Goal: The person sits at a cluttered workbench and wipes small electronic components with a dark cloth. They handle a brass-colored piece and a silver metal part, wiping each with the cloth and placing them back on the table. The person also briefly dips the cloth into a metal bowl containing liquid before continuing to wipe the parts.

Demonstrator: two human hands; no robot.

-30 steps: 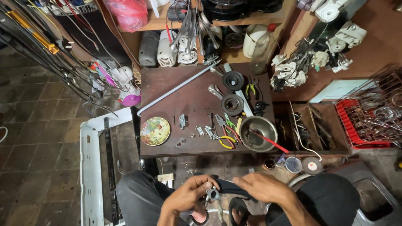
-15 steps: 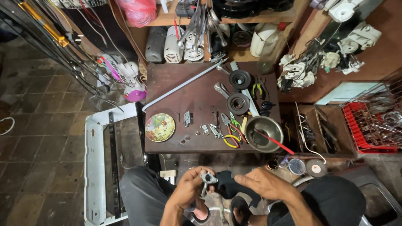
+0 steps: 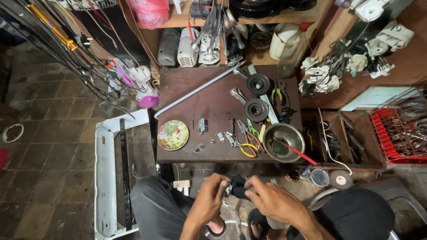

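Both my hands meet low in the view, over my lap, around a small black part with a bright metal piece [image 3: 235,188]. My left hand [image 3: 210,195] pinches it from the left. My right hand [image 3: 272,198] grips it from the right with the fingers curled around the black body. Most of the part is hidden by my fingers. Just beyond my hands stands a low dark wooden table [image 3: 213,95].
On the table lie a round painted plate [image 3: 173,134], pliers with yellow handles [image 3: 243,143], a metal bowl [image 3: 284,142] with a red-handled tool, two black discs [image 3: 256,109], and a long metal rod [image 3: 198,90]. A white frame [image 3: 106,178] lies on the floor to the left. Cluttered shelves stand behind.
My hands have drawn closer together around the small part and shifted slightly. The view has tilted a little, and the table looks the same.
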